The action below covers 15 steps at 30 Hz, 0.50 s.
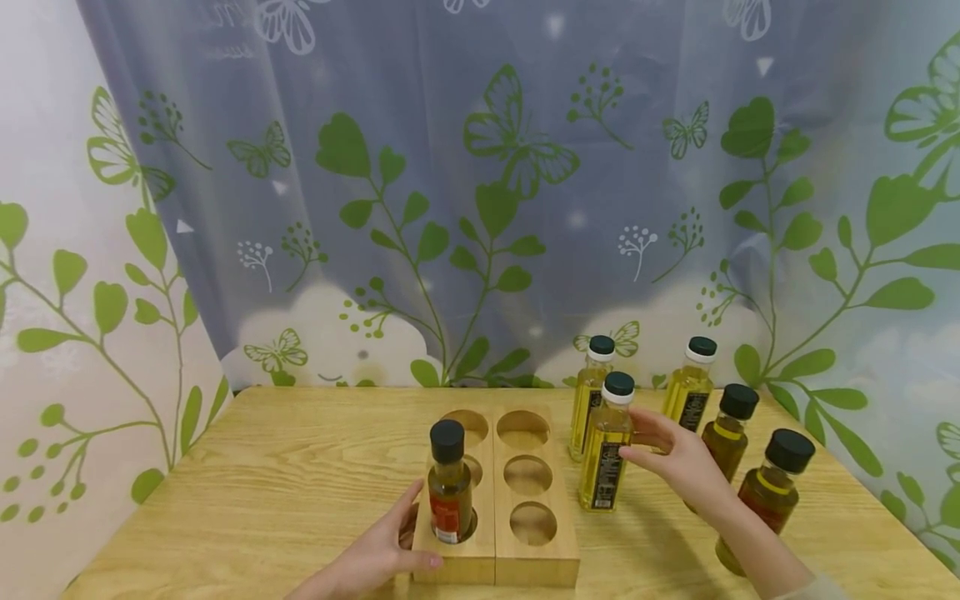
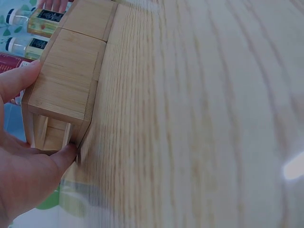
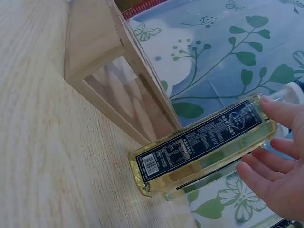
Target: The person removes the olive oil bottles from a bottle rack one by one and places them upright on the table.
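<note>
My left hand (image 1: pixel 390 537) grips the front left corner of a wooden bottle rack (image 1: pixel 536 571); in the left wrist view, fingertips touch its side. A sauce bottle (image 1: pixel 447 500) with a black cap and red label stands in the rack's front left hole. My right hand (image 1: pixel 686 467) is at the upper right side of a yellow oil bottle (image 1: pixel 603 454). That bottle stands upright, right of the rack. In the right wrist view, the thumb is against the bottle's shoulder and the other fingers lie loosely beside it. Their exact contact is unclear.
Another oil bottle (image 1: pixel 585 408) stands behind the one at my right hand. To the right are a further oil bottle (image 1: pixel 686 396) and two dark bottles (image 1: pixel 723 446) with black caps. A patterned curtain (image 1: pixel 480 250) hangs behind the wooden table (image 1: pixel 300 467).
</note>
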Motion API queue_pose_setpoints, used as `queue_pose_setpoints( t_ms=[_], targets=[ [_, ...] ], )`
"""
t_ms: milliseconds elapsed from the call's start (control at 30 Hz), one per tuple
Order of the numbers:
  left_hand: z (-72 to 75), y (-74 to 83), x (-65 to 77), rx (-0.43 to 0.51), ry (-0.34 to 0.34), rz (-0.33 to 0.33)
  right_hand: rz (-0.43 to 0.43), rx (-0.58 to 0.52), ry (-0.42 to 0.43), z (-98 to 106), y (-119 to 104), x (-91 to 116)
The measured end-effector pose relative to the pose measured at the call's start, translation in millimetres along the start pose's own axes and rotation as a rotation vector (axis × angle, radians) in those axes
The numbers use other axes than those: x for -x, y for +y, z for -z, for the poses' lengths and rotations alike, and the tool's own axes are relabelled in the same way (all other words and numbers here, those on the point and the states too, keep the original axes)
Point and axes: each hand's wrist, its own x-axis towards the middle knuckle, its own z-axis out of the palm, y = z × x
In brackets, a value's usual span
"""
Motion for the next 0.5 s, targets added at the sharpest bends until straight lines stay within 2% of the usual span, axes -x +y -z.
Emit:
queue_pose_setpoints(
  t_ms=[100,267,400,500],
  targets=[
    [0.2,-0.6,0.1,0.005,0.001,0.007,0.020,0.001,0.012,2,-2,7],
    [0.6,-1.2,0.6,0.018,0.007,0.025,0.002,0.004,0.028,1,-5,18],
    [1.1,-2.0,-0.1,0.022,0.006,0.020,-0.029,-0.018,0.066,-7,-8,25],
    [1.3,-2.6,-0.5,0.029,-0.001,0.020,-0.043,-0.067,0.052,-18,-12,30]
  ],
)
